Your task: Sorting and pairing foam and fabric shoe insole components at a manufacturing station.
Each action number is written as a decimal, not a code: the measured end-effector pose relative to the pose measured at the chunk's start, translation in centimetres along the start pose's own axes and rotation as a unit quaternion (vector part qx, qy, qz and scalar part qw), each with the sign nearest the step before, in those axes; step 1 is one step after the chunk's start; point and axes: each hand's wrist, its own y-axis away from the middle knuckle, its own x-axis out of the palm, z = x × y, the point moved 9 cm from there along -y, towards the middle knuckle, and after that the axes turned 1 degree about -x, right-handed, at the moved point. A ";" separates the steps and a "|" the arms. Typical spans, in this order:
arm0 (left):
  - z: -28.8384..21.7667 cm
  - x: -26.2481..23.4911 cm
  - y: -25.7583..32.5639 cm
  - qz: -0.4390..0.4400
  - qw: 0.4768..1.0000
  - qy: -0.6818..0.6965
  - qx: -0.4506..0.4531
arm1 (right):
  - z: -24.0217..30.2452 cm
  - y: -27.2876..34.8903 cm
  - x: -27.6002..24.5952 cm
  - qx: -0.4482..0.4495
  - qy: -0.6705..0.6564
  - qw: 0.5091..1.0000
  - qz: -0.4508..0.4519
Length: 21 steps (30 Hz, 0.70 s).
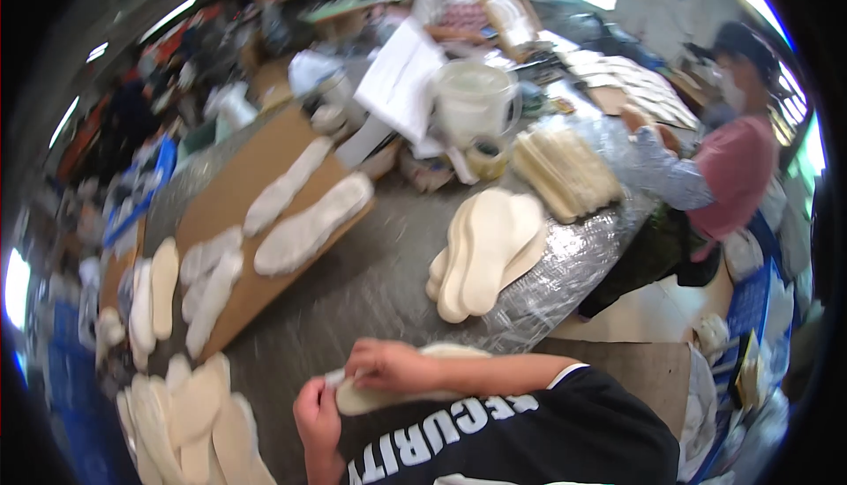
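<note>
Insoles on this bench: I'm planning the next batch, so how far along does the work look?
Partly through, it seems. Coated-looking insoles already lie spread on the cardboard sheet. In hand: the left hand and right hand pinch one insole close to the body. Left: a fanned stack of bare insoles on the table, and another pile at lower left.

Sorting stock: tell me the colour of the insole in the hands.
Cream insole, seen in the head view.
</note>
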 end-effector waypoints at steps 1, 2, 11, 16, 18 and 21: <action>-1.4 -0.4 -0.2 -0.010 1.000 -0.018 0.022 | -0.2 -0.2 0.0 0.005 -0.009 1.000 -0.006; -2.1 -0.6 -0.3 -0.016 0.999 -0.012 0.029 | 0.4 -0.3 -0.2 -0.011 0.005 1.000 -0.017; -2.2 -1.5 0.3 -0.003 0.998 0.048 0.031 | 0.8 -0.8 -0.8 0.101 -0.077 0.992 0.009; -3.0 -1.5 0.8 0.005 0.999 0.044 0.031 | 1.5 -0.4 -1.1 0.097 -0.036 0.995 0.001; -3.2 -1.3 0.7 0.016 0.998 0.048 0.028 | 1.7 -0.4 -1.1 0.094 -0.035 0.995 0.023; -3.2 -1.0 0.4 0.026 0.998 0.057 0.030 | 1.4 -0.4 -1.3 0.109 -0.032 0.993 0.030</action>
